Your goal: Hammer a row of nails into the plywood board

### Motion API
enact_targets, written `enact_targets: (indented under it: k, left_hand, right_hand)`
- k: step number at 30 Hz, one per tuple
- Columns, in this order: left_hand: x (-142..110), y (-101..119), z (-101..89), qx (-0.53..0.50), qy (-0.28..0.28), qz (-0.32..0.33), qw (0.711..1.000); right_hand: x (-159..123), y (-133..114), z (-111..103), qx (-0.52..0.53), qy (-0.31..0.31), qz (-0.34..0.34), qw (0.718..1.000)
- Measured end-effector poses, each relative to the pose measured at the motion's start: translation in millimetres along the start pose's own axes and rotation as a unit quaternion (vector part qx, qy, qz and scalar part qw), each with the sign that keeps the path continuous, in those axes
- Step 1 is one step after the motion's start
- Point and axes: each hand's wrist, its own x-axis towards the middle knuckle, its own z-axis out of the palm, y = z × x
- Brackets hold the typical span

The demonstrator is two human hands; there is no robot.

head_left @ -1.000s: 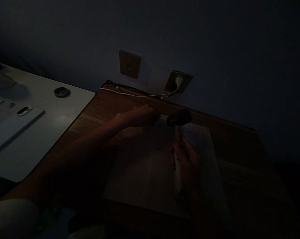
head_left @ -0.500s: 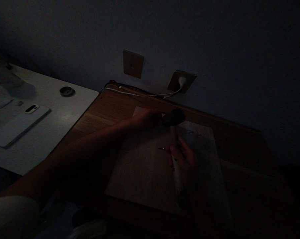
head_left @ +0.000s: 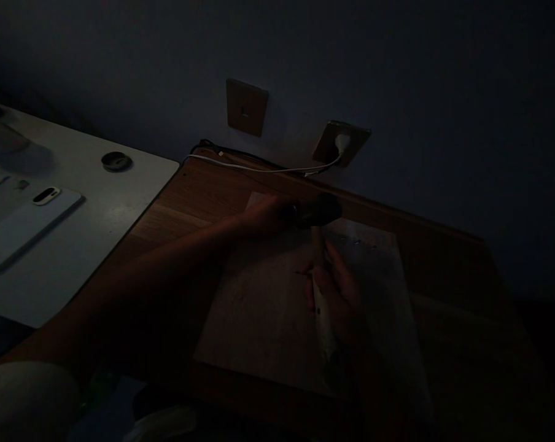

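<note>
Where the hammer (head_left: pixel 318 245) sits: clenched in the right hand (head_left: pixel 337 294), its dark head just beside the left hand (head_left: pixel 268 215);
Left fingers (head_left: pixel 284 212): curled near that head, grip hidden, cannot tell;
Below: a pale board (head_left: pixel 254 319) lying on the wooden desk (head_left: pixel 167 245);

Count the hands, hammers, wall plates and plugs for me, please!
Hands: 2
Hammers: 1
Wall plates: 2
Plugs: 1
Total: 6
</note>
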Motion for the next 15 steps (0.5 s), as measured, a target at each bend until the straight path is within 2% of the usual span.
enact_targets:
  k: [4,8,15]
  left_hand:
    - [-0.3,-2.5,-1.1,0.007,-0.009,0.005,1.000]
    - [-0.7,-3.8,-1.2,0.023,0.005,0.010,1.000]
    - [-1.1,-2.3,-2.7,0.037,0.002,-0.010,0.999]
  right_hand:
    - [0.9,4.5,0.9,-0.040,0.006,-0.028,0.999]
    - [1.1,6.3,3.4,-0.047,0.021,-0.041,0.998]
    - [3.6,8.4,1.8,-0.054,-0.003,-0.012,0.998]
